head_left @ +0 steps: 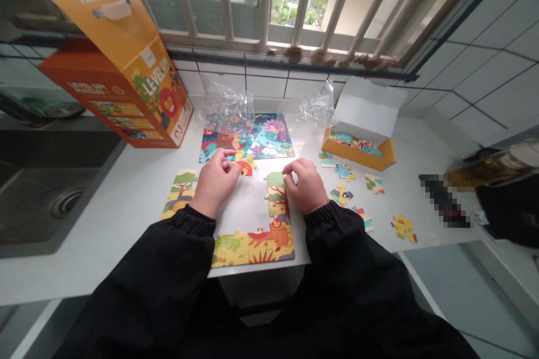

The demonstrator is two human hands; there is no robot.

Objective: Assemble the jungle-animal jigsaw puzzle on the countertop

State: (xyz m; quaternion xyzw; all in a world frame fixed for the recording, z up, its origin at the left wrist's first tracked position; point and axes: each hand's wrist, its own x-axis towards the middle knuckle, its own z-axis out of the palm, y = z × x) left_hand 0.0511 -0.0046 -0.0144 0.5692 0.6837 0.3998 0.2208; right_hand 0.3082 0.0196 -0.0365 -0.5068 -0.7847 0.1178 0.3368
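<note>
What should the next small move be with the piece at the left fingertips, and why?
Probably slide the red and yellow piece under the left hand toward the open middle of the half-built puzzle. It lies apart from the joined border, and the right hand is already pressing the green-topped right column. Which slot it fits I cannot tell.

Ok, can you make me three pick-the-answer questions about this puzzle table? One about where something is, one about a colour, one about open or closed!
1. Where is the finished puzzle?
A. beyond the hands
B. in the sink
C. on the floor

2. What colour is the tall box?
A. purple
B. orange
C. white

3. The small box is:
A. taped shut
B. crushed flat
C. open

Answers: 1 A, it lies near the wall behind both hands. 2 B, its sides are orange. 3 C, its white lid stands up and pieces show inside.
</note>
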